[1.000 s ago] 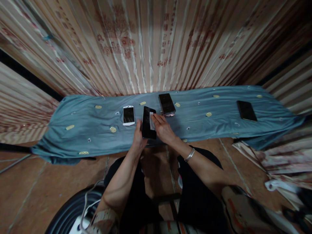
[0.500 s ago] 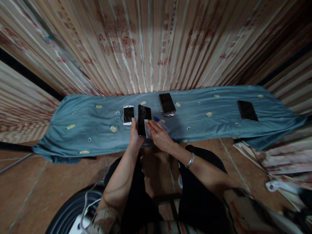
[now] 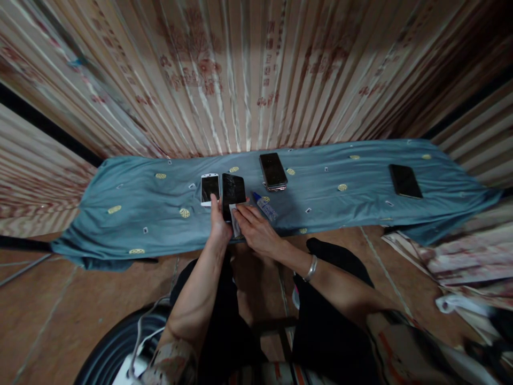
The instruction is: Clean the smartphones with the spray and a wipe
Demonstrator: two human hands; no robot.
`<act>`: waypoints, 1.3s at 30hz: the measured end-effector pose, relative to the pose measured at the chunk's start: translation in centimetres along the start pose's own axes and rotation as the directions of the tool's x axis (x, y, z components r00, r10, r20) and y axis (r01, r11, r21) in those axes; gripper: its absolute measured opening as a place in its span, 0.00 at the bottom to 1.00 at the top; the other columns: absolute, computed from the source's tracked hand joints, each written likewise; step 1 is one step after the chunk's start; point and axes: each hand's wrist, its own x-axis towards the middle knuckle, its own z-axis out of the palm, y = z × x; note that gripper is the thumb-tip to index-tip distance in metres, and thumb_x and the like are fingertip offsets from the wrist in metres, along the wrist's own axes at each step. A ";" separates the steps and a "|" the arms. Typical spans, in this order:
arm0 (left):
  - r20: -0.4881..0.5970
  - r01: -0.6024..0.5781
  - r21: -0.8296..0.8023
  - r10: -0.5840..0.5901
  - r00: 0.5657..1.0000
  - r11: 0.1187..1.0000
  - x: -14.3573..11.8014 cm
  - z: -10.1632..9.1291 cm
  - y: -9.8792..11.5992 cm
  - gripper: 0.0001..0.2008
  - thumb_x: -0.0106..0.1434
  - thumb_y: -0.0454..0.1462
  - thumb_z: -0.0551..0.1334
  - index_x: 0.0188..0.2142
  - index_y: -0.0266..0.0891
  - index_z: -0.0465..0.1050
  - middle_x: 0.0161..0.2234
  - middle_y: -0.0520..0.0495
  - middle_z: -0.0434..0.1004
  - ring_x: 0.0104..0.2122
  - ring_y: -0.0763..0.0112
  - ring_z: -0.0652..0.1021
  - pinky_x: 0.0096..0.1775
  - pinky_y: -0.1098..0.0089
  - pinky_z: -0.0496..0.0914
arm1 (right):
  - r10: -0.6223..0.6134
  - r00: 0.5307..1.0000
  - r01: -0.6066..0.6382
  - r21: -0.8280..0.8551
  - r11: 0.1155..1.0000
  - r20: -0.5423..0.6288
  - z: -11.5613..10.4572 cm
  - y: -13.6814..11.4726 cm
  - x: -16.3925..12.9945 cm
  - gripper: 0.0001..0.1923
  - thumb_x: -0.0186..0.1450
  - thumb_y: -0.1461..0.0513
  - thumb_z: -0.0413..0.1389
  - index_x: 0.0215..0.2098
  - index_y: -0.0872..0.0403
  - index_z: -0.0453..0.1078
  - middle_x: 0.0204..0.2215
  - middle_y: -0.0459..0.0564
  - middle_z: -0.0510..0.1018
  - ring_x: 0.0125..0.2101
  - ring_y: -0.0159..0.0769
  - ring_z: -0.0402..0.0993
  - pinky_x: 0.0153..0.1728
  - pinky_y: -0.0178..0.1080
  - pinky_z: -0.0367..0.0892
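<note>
My left hand [image 3: 220,223] is closed round the lower left side of a black smartphone [image 3: 233,188], whose dark screen faces up. Against that screen's lower part, my right hand [image 3: 256,230] presses a small pale cloth or wipe [image 3: 234,221] with its fingertips. A white smartphone [image 3: 210,188] lies just left of the held one. Right of my right fingers is a clear bottle with a blue cap [image 3: 263,205], lying on its side. Farther back sits a stack of smartphones [image 3: 273,170], a dark one on top.
A blue patterned cloth [image 3: 332,208] covers the long narrow table. Toward its right end lies another dark phone [image 3: 405,181]. Pleated curtains [image 3: 240,80] hang behind and at both sides. A black round ribbed object [image 3: 108,347] with a white cable stands on the floor at lower left.
My right hand has slid slightly left and down with the wipe over the phone's screen. The held phone has shifted a little left, and more of the blue-capped bottle shows.
</note>
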 end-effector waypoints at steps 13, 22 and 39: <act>-0.002 0.070 0.033 -0.070 0.998 0.997 -0.6 0.5 -0.7 0.41 0.71 0.63 0.44 0.42 0.32 0.82 0.31 0.38 0.85 0.38 0.58 0.87 0.44 0.62 0.81 | -0.076 0.997 0.079 0.073 0.994 -0.033 0.6 0.2 0.0 0.27 0.74 0.69 0.46 0.70 0.62 0.64 0.67 0.63 0.71 0.67 0.48 0.64 0.70 0.54 0.64; -0.013 0.025 0.053 -0.024 1.000 0.998 -1.1 0.8 -1.8 0.32 0.72 0.60 0.53 0.28 0.37 0.77 0.32 0.40 0.85 0.49 0.58 0.84 0.56 0.62 0.77 | -0.018 0.999 0.022 0.092 0.996 -0.049 -0.3 1.2 0.9 0.26 0.74 0.68 0.45 0.68 0.64 0.66 0.67 0.66 0.71 0.67 0.50 0.65 0.69 0.55 0.65; 0.147 0.021 0.045 -0.028 0.989 0.999 -1.6 1.2 -3.7 0.25 0.76 0.48 0.53 0.62 0.36 0.74 0.61 0.39 0.79 0.67 0.57 0.72 0.68 0.57 0.65 | 0.152 0.980 -0.140 0.103 0.985 -0.128 -0.8 5.0 2.4 0.26 0.76 0.64 0.45 0.70 0.58 0.65 0.68 0.62 0.70 0.69 0.49 0.63 0.71 0.58 0.61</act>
